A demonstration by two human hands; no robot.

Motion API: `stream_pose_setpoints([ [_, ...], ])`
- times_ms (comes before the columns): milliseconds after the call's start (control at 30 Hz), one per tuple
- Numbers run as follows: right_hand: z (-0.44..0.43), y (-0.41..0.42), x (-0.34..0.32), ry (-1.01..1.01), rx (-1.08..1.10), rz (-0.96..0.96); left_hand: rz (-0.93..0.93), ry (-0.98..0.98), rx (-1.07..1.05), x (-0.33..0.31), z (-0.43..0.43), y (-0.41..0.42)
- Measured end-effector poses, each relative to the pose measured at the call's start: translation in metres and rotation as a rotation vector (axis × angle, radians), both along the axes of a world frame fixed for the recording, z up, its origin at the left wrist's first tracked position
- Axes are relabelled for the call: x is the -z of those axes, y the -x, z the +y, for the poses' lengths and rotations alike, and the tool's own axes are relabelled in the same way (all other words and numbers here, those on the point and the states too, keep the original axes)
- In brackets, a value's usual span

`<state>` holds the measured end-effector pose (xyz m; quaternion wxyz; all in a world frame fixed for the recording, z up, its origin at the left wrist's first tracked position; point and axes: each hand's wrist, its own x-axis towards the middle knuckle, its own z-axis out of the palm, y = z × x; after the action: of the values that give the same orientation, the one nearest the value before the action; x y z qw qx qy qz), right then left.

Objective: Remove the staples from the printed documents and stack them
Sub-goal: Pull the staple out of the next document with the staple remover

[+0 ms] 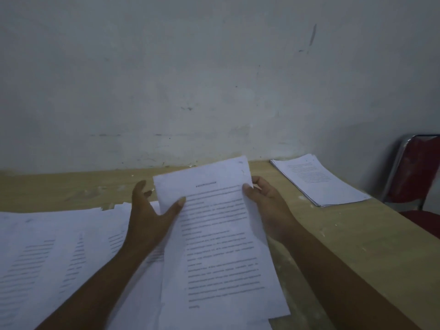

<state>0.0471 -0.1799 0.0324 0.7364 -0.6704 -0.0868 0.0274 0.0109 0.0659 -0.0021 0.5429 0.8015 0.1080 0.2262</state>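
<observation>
Pinching the right edge of the printed document (221,234), the right hand (269,206) sets its thumb on the front and curls its fingers behind. The document is held at the centre of the frame, its top leaning toward the wall (214,79). The left hand (152,217) lays its thumb on the page's left edge with the fingers straight and spread; whether any finger lies behind I cannot tell. Loose printed sheets (47,246) cover the lower left of the wooden table (357,234). A neat paper stack (319,182) lies at right, near a red chair (416,167).
</observation>
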Motion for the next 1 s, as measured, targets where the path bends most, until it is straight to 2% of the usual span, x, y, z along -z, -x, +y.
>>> stream_pose_setpoints([
  [133,-0.004,0.002,-0.029,-0.169,-0.011,-0.079,-0.019,0.330,0.185,-0.034,0.007,0.009],
  [267,-0.004,0.001,-0.063,-0.228,-0.062,-0.161,-0.137,0.419,0.351,-0.064,0.004,0.016],
  [367,-0.005,-0.001,-0.088,-0.235,-0.111,-0.194,-0.260,0.370,0.320,-0.090,0.003,0.019],
  [433,-0.006,-0.002,-0.099,-0.150,-0.122,-0.232,-0.328,0.302,0.275,-0.106,0.004,0.019],
  [500,-0.007,-0.001,-0.103,-0.085,-0.118,-0.271,-0.382,0.263,0.267,-0.118,0.002,0.019],
  [600,-0.009,0.002,-0.101,-0.091,-0.122,-0.295,-0.423,0.239,0.255,-0.124,-0.002,0.022],
  [767,-0.013,0.006,-0.063,-0.083,-0.164,-0.259,-0.365,0.213,0.214,-0.089,-0.006,0.028],
  [900,-0.011,0.007,-0.022,0.066,-0.188,-0.212,-0.258,0.278,0.167,-0.055,-0.008,0.029],
  [1000,-0.008,0.006,-0.014,0.087,-0.176,-0.189,-0.232,0.273,0.180,-0.050,-0.006,0.028],
])
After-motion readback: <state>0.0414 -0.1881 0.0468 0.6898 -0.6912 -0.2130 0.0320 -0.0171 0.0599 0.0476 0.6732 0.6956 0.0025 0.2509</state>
